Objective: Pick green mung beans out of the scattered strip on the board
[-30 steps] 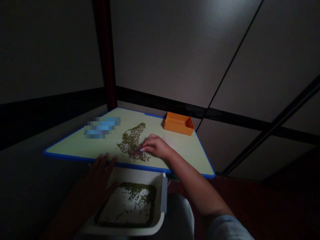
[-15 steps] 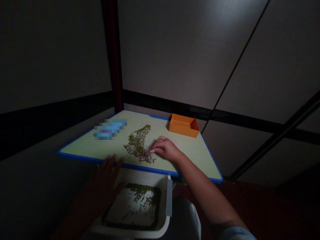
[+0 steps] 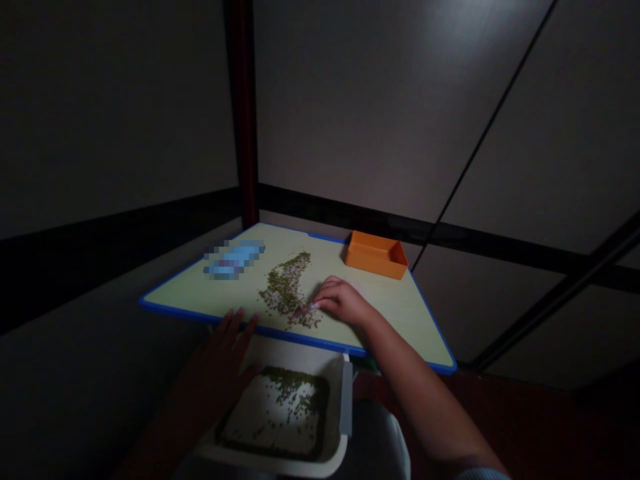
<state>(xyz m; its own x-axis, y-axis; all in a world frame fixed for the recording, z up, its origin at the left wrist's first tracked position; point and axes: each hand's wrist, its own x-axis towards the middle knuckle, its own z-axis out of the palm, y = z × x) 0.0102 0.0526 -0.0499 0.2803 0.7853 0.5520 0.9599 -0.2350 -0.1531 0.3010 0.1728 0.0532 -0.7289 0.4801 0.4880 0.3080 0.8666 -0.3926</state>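
A loose heap of small green beans point(image 3: 284, 287), mixed with paler reddish bits at its near end, lies spread on the pale yellow tabletop point(image 3: 395, 320). At the heap's near right side, my right hand point(image 3: 343, 301) rests low with thumb and fingers pinched together. Whatever sits between those fingertips is too small to make out. My left hand point(image 3: 225, 353) is dark in shadow, its fingers spread over the table's blue front edge. Below that edge, a white plastic tub point(image 3: 273, 430) holds more of the green beans, mostly toward its far right part; my left thumb is near its rim.
An orange open box point(image 3: 375, 260) stands at the table's back right. A blurred-out light blue item point(image 3: 235, 260) lies at the left. Grey panelled walls point(image 3: 345, 100) and a dark red post point(image 3: 245, 120) close in behind the table.
The whole view has shifted slightly, so everything appears a little further right. My right hand keeps its pinch beside the beans, and my left hand stays at the table edge.
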